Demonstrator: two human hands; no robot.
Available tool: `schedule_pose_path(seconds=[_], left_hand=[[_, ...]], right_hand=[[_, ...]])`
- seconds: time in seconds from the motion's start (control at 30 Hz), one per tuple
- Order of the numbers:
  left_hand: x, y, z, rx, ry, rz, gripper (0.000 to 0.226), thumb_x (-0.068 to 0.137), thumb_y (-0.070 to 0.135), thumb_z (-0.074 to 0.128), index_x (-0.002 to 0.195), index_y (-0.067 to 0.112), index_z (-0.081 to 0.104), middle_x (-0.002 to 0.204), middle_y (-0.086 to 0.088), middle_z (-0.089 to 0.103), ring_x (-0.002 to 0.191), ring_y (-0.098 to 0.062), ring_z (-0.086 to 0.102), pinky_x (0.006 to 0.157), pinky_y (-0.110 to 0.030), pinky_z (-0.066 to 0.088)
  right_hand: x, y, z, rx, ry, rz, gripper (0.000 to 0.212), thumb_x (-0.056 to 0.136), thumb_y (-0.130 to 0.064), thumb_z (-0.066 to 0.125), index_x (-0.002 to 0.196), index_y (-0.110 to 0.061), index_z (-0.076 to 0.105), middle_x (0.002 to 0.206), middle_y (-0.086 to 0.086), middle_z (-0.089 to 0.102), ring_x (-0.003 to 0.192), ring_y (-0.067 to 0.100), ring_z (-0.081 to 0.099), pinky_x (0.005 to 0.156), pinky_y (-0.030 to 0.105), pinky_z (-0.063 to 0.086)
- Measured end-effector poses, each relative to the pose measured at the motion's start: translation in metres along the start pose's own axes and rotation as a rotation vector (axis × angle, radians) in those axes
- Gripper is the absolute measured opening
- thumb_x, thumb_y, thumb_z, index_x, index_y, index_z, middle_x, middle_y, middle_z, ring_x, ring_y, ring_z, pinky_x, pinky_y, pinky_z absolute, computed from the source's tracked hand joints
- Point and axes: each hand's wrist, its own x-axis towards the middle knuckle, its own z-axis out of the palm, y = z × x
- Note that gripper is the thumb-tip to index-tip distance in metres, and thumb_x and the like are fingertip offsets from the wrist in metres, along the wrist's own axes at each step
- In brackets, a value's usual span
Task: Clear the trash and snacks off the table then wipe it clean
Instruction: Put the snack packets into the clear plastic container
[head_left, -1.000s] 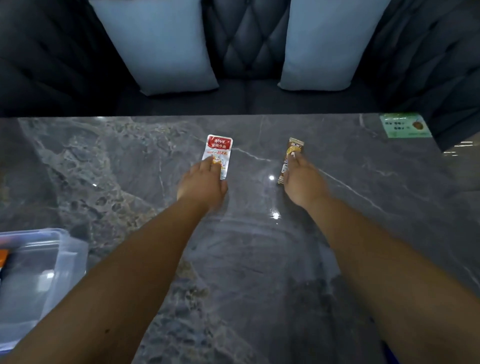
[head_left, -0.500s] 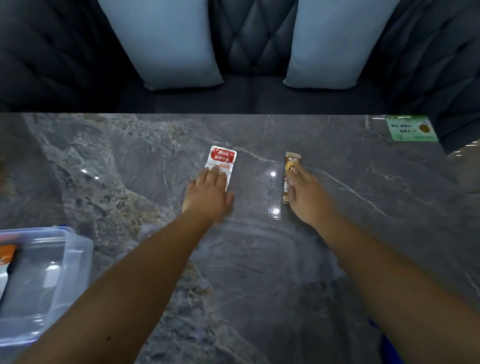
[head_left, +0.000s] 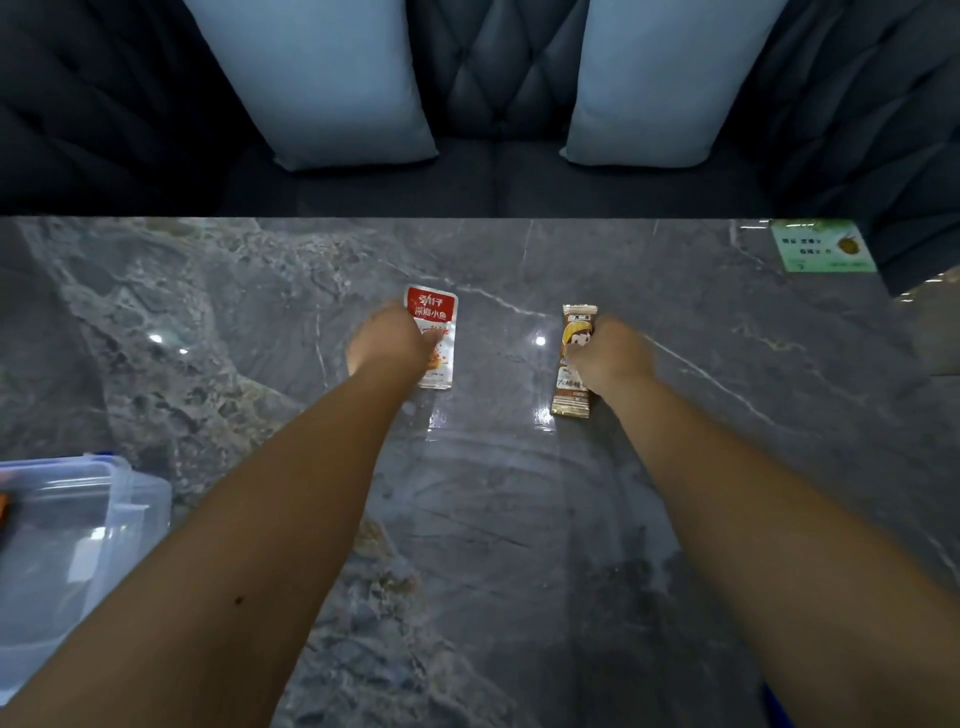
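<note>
A red and white snack packet (head_left: 435, 312) lies on the grey marble table (head_left: 519, 519), left of centre. My left hand (head_left: 387, 340) is curled over its left side, with the fingers pinching the packet's middle. To the right lies a narrow brown snack bar wrapper (head_left: 575, 358) with a cartoon face. My right hand (head_left: 608, 356) grips that wrapper from its right side, thumb and fingers closed on the middle. Both snacks seem to touch the tabletop.
A clear plastic bin (head_left: 78, 540) with something orange inside stands at the table's left edge. A green card (head_left: 823, 245) lies at the far right corner. Behind the table is a dark tufted sofa (head_left: 493, 78) with two pale blue pillows (head_left: 322, 83).
Both hands went from resting flat on the snacks to curling around them and closing on them. The snacks have slid slightly toward me.
</note>
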Motion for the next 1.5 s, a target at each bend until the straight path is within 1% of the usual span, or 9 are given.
schedule_pose_path(seconds=[0.27,0.4,0.5,0.63,0.77,0.97,1.2,1.33,1.5], left_hand=[[-0.019,-0.005,-0.005,-0.142,-0.045,0.065,0.03,0.095,0.032,0.055,0.117,0.011,0.051,0.11,-0.012,0.067,0.096,-0.029,0.065,0.073,-0.038,0.049],[-0.037,-0.009,-0.016,-0.193,-0.099,0.074,0.029,0.097,0.029,0.051,0.116,0.007,0.053,0.113,-0.015,0.065,0.098,-0.03,0.064,0.074,-0.035,0.048],[-0.056,-0.016,-0.033,-0.29,-0.12,0.065,0.029,0.098,0.03,0.051,0.117,0.008,0.055,0.112,-0.012,0.066,0.093,-0.025,0.064,0.077,-0.034,0.05],[-0.097,-0.041,-0.06,-0.469,-0.126,0.034,0.026,0.096,0.03,0.055,0.112,0.01,0.061,0.107,-0.011,0.07,0.094,-0.026,0.067,0.087,-0.043,0.054],[-0.146,-0.081,-0.083,-0.609,-0.108,-0.026,0.023,0.094,0.029,0.058,0.108,0.012,0.064,0.102,-0.007,0.072,0.086,-0.02,0.069,0.077,-0.035,0.055],[-0.204,-0.152,-0.113,-0.77,-0.044,-0.06,0.008,0.092,0.025,0.059,0.088,0.023,0.064,0.083,0.006,0.072,0.073,-0.009,0.071,0.065,-0.026,0.055],[-0.225,-0.256,-0.16,-0.833,-0.011,-0.177,0.009,0.092,0.024,0.061,0.088,0.018,0.066,0.094,-0.006,0.074,0.085,-0.021,0.071,0.083,-0.044,0.057],[-0.215,-0.316,-0.183,-0.832,-0.012,-0.173,0.013,0.093,0.017,0.058,0.084,0.016,0.067,0.091,-0.008,0.073,0.089,-0.028,0.071,0.086,-0.048,0.055],[-0.192,-0.376,-0.205,-0.805,-0.07,-0.117,0.01,0.093,0.012,0.058,0.095,0.009,0.067,0.104,-0.019,0.07,0.093,-0.031,0.068,0.087,-0.048,0.055]], right_hand=[[-0.016,0.001,-0.008,0.438,-0.132,0.118,0.02,0.081,-0.014,0.061,0.061,-0.014,0.055,0.062,0.006,0.059,0.053,0.022,0.054,0.049,0.024,0.038],[-0.041,-0.01,-0.021,0.609,-0.17,0.177,0.014,0.087,-0.018,0.062,0.083,-0.006,0.065,0.08,0.011,0.068,0.057,0.017,0.064,0.043,0.019,0.048],[-0.065,-0.022,-0.032,0.681,-0.171,0.147,0.015,0.09,-0.019,0.059,0.083,-0.007,0.066,0.073,0.006,0.066,0.045,0.01,0.063,0.035,0.015,0.043],[-0.105,-0.039,-0.043,0.725,-0.176,0.086,0.019,0.093,-0.023,0.055,0.081,-0.011,0.064,0.075,0.005,0.067,0.059,0.017,0.065,0.049,0.024,0.052],[-0.152,-0.055,-0.036,0.736,-0.214,0.051,0.023,0.093,-0.023,0.055,0.072,-0.017,0.062,0.073,0.005,0.066,0.053,0.012,0.065,0.045,0.022,0.05],[-0.213,-0.083,-0.004,0.751,-0.385,0.038,0.016,0.089,-0.025,0.064,0.088,-0.009,0.066,0.08,0.008,0.07,0.063,0.019,0.067,0.053,0.027,0.053],[-0.269,-0.12,0.036,0.678,-0.504,0.001,0.009,0.084,-0.025,0.07,0.079,-0.018,0.066,0.079,0.004,0.072,0.068,0.017,0.068,0.069,0.033,0.055],[-0.295,-0.149,0.06,0.624,-0.509,-0.029,0.007,0.085,-0.021,0.068,0.079,-0.016,0.068,0.071,0.004,0.069,0.052,0.01,0.057,0.049,0.021,0.04],[-0.33,-0.198,0.097,0.605,-0.439,-0.026,0.007,0.085,-0.02,0.069,0.079,-0.017,0.064,0.074,0.006,0.068,0.057,0.015,0.054,0.049,0.025,0.037]])
